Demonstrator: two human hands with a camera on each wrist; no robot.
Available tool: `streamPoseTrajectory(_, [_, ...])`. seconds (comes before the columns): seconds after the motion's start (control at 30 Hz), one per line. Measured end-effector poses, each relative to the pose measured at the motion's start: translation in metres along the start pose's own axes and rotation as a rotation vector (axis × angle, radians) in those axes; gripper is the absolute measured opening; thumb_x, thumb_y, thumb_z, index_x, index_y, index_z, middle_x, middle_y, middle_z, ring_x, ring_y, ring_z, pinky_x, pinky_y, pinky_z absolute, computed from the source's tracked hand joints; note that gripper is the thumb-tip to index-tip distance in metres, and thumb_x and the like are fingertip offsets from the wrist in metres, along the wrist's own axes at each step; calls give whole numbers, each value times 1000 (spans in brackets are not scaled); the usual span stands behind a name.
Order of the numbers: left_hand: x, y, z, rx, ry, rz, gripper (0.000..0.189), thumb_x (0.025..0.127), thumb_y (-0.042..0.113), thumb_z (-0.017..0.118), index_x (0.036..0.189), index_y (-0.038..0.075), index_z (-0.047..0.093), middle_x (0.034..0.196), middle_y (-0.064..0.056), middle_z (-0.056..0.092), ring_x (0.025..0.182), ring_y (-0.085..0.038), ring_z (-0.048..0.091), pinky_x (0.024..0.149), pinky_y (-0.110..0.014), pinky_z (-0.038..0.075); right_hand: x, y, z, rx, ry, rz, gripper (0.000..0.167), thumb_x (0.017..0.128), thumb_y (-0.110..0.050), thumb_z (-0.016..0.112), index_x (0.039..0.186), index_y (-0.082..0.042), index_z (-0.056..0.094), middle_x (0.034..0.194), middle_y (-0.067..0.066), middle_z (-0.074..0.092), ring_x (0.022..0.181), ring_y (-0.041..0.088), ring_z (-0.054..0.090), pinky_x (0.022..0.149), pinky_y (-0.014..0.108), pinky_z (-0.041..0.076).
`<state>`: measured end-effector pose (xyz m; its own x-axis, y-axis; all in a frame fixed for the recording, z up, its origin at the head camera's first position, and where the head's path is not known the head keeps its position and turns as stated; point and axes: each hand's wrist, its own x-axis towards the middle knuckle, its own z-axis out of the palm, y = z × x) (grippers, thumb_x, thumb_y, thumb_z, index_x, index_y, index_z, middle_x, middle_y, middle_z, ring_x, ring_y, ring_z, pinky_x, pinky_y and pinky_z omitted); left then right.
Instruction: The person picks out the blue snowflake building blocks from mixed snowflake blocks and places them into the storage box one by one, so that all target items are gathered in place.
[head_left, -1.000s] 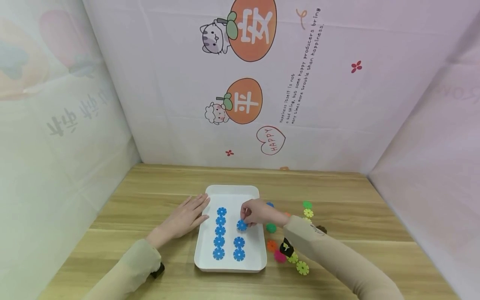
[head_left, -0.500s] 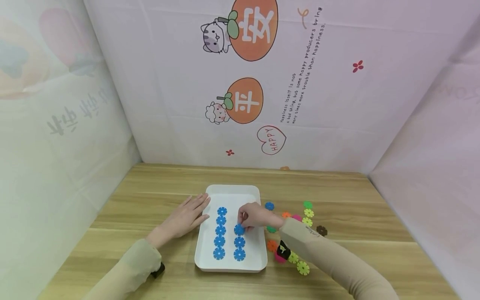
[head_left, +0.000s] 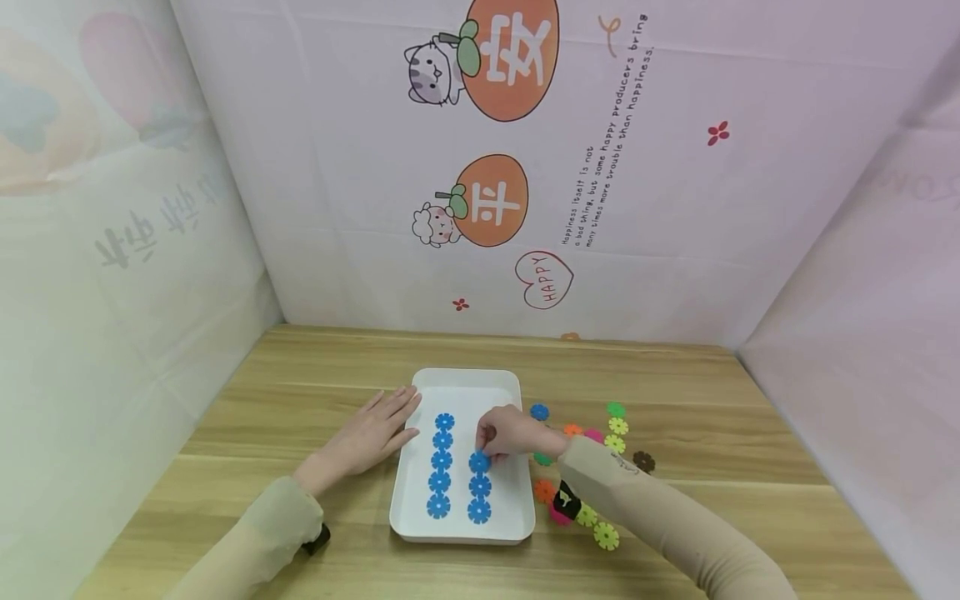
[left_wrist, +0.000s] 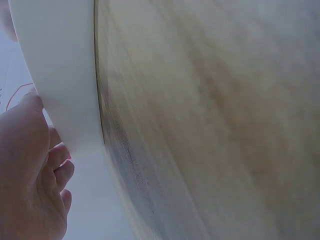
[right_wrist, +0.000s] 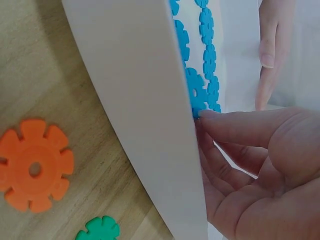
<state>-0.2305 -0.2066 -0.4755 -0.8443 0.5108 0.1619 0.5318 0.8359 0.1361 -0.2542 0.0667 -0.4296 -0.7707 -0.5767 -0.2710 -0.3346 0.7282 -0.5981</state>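
Observation:
A white tray [head_left: 495, 533] stands on the wooden table, with blue notched flower discs laid inside. Along its left half runs a longer column of linked blue discs [head_left: 439, 482]. A shorter column [head_left: 479, 510] lies on the right. At the far end of that shorter column, my right hand [head_left: 512, 432] pinches a blue disc [head_left: 479, 462], whose edge meets the one below it. In the right wrist view, thumb and fingertips hold this disc's edge [right_wrist: 195, 90] behind the tray wall. My left hand [head_left: 369, 435] rests with extended fingers on the tray's left rim.
Right of the tray lie loose discs: blue [head_left: 539, 412], green [head_left: 616, 409], orange [head_left: 544, 492], brown [head_left: 643, 461] and several yellow ones [head_left: 606, 536]. The right forearm passes over some. Printed cloth walls [head_left: 645, 275] border the table at the back and sides.
My right hand has brought the pinched blue disc toward the near end of the tray, from apart to meeting the shorter column. My left hand has stayed on the rim.

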Motion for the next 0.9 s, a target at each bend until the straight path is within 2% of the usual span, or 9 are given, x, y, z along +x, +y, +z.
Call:
streamPoseTrajectory(0.2, [0,1,0,-4,0,2,62,105,42,45,155,7,33,162,-12,32,149,-31,34,123,-54,26,-4,-1,-6,-28,20,16,1,88,-1,70,87,-1,70,79,5,68,70,15,62,65,22,57])
streamPoseTrajectory(0.53, [0,1,-2,-3,-3,0,62,105,41,45,155,7,33,162,-13,32,149,-32,34,123,-56,26,-18,7,-36,63,69,21,2,91,-3,68,90,-2,66,86,7,67,75,16,66,73,30,61])
streamPoseTrajectory(0.63, [0,1,-2,0,-3,6,62,105,41,45,154,6,33,162,-13,32,149,-32,33,123,-56,26,-26,15,-47,86,106,-4,3,92,-1,66,93,2,65,86,10,67,76,20,67,74,36,62])
streamPoseTrajectory(0.77, [0,2,-1,3,-3,7,62,105,41,45,154,6,33,162,-13,32,150,-31,33,123,-55,26,-36,31,-57,59,162,-27,3,89,-1,67,90,2,65,83,10,67,70,16,62,68,32,58])
streamPoseTrajectory(0.9, [0,3,-1,-6,5,8,62,105,41,45,154,6,34,162,-13,32,150,-31,33,123,-55,26,-42,50,-60,68,177,24,5,89,-4,68,89,0,65,80,7,66,68,14,58,64,29,55])
